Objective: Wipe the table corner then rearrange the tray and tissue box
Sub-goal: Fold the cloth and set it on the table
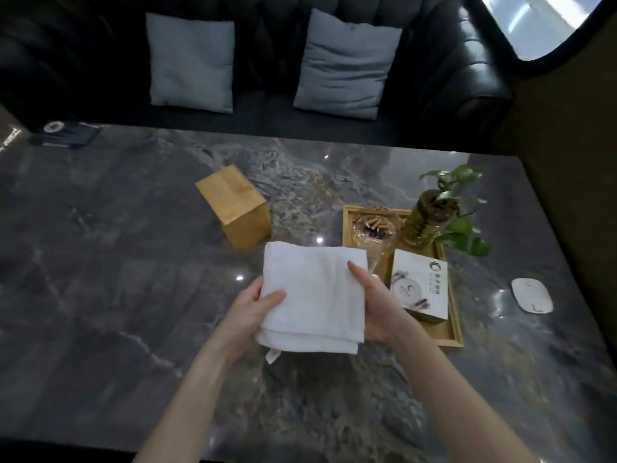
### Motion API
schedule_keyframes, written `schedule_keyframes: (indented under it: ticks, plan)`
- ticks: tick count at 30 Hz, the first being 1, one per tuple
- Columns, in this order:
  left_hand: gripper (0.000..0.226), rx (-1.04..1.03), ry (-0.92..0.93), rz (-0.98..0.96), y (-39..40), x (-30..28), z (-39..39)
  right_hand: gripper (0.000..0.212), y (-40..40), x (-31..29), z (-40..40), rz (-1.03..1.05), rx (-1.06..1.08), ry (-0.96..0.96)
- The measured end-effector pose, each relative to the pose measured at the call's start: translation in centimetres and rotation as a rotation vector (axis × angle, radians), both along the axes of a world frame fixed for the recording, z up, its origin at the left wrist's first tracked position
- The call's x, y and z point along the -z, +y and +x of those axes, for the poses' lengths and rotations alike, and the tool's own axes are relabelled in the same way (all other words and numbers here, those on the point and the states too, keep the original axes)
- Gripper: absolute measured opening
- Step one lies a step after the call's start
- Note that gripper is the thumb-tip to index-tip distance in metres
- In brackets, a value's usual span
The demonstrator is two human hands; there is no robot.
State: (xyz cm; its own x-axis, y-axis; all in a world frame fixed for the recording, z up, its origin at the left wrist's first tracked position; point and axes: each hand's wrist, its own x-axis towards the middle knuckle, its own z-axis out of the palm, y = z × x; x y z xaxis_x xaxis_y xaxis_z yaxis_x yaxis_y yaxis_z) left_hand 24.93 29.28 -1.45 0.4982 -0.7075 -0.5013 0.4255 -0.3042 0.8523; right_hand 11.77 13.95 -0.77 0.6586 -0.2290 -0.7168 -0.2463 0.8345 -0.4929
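Observation:
A folded white towel [312, 295] hangs above the dark marble table [117, 279], held between both hands. My left hand [248, 315] grips its left edge, thumb on top. My right hand [375, 309] holds its right edge, thumb over the cloth. A wooden tissue box [235, 208] stands askew on the table just beyond the towel to the left. A wooden tray [452, 332] lies right of the towel; it carries a glass ashtray [375, 227] with cigarette butts, a potted plant in a glass jar [430, 215] and a white printed box [419, 285].
A white oval dish [532, 295] lies near the table's right edge. A dark flat object [65, 135] sits at the far left corner. Behind the table runs a black sofa [467, 78] with two grey cushions [192, 63].

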Motion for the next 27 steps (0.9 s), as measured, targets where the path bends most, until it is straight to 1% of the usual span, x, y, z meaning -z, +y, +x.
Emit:
schedule_keyframes:
  ticks: [3,7,10,13,15,16,18,19,20,22,24,27]
  plan:
    - [0.026,-0.044,-0.075,0.053,0.6,1.8,2.4,0.036,1.0,1.9,3.0,-0.101,-0.037,0.054]
    - [0.032,-0.062,-0.118,0.133,0.7,4.4,4.4,0.036,1.5,4.9,5.1,-0.318,-0.113,0.081]
    - [0.033,-0.076,-0.121,0.154,0.3,6.0,4.9,0.032,1.3,5.5,5.8,-0.44,-0.187,0.117]
    - [0.03,-0.103,-0.146,0.189,-0.2,7.2,5.0,0.033,1.0,6.2,6.4,-0.626,-0.293,0.248]
    - [0.025,-0.108,-0.169,0.211,-0.2,7.8,5.1,0.025,0.9,6.7,6.7,-0.758,-0.337,0.352]
    - [0.022,-0.119,-0.175,0.222,-0.3,7.9,5.1,0.018,0.9,7.0,6.7,-0.812,-0.348,0.399]
    - [0.023,-0.173,-0.188,0.239,-0.2,8.0,5.0,0.006,1.2,7.3,6.6,-0.906,-0.353,0.471]
    - [0.031,-0.204,-0.201,0.249,-0.1,8.1,4.9,0.007,1.4,7.4,6.5,-0.94,-0.352,0.495]
    - [0.043,-0.23,-0.219,0.262,0.1,8.3,4.7,0.012,1.7,7.5,6.3,-0.957,-0.352,0.508]
    - [0.061,-0.236,-0.312,0.318,0.7,8.5,4.2,0.032,2.2,7.5,5.9,-0.962,-0.335,0.52]
    - [0.063,-0.167,-0.495,0.402,1.2,8.4,3.4,0.048,2.6,7.4,5.7,-0.979,-0.306,0.509]
    - [0.064,0.012,-0.79,0.513,1.9,8.5,1.9,0.059,3.4,7.6,5.2,-1.092,-0.291,0.493]
